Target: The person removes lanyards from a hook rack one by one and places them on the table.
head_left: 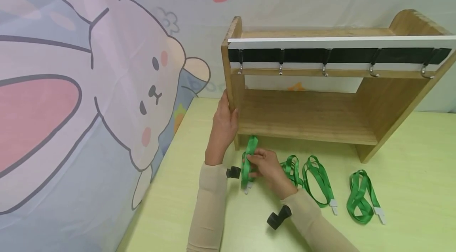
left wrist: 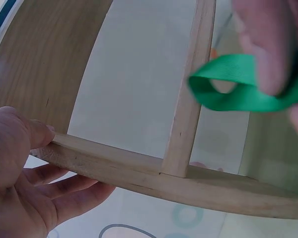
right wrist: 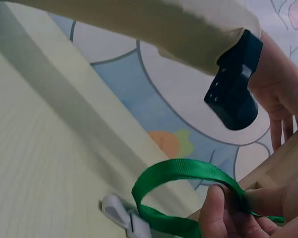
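Note:
My left hand (head_left: 223, 129) grips the left side panel (head_left: 231, 82) of a wooden shelf unit, thumb on one face and fingers behind; the left wrist view shows this wooden edge (left wrist: 124, 161) between thumb and fingers. Just to the right and lower, my right hand (head_left: 268, 164) pinches a looped green lanyard (head_left: 249, 153) between thumb and fingers. Its flat ribbon (right wrist: 184, 171) curves out from the fingertips in the right wrist view, and a whitish plastic clip (right wrist: 118, 210) dangles at the loop's lower end.
Several metal hooks (head_left: 325, 71) line a black-and-white strip across the unit's upper front. Three more green lanyards lie on the pale green table (head_left: 409, 157): one partly behind the right hand (head_left: 293, 167), one in the middle (head_left: 322, 182), one farther right (head_left: 362, 200). A rabbit-print cloth (head_left: 121, 66) hangs behind.

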Demonstrator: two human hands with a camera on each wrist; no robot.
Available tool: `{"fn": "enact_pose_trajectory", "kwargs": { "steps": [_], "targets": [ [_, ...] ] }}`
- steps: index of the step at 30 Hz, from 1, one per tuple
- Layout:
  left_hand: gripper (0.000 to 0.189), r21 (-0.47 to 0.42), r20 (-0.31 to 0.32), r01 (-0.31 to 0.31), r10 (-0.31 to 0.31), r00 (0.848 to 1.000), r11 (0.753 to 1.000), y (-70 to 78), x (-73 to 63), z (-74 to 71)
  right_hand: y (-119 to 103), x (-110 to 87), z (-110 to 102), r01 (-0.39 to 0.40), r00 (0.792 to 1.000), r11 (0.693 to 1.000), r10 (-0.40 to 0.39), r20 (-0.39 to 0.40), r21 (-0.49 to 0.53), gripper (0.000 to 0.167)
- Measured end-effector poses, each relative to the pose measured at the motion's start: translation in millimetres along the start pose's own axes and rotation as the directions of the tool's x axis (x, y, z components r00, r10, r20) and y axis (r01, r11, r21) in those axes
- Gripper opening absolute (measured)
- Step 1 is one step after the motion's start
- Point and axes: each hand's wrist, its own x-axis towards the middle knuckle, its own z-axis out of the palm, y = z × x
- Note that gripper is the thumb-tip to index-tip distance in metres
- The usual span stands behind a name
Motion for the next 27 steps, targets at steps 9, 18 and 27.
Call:
{"fn": "enact_pose_trajectory", "kwargs": {
  "steps": [9,18,27],
  "targets": [
    [0.059,-0.008,-0.005,-0.008,0.008,1.0,1.0,0.8,1.7,-0.8,9.7,11.1,1.3,0.006,0.997,0.991,-0.017,-0.08,-0.137,0.016],
    [0.06,-0.015,-0.007,-0.009,0.009,1.0,1.0,0.1,1.8,0.8,14.9,13.2,2.7,0.02,0.991,0.978,-0.047,-0.128,-0.207,0.017],
    [0.059,-0.005,-0.016,-0.016,0.016,1.0,1.0,-0.2,0.6,1.0,16.3,14.7,0.9,0.024,0.982,0.969,-0.069,-0.177,-0.246,0.017]
  ]
}}
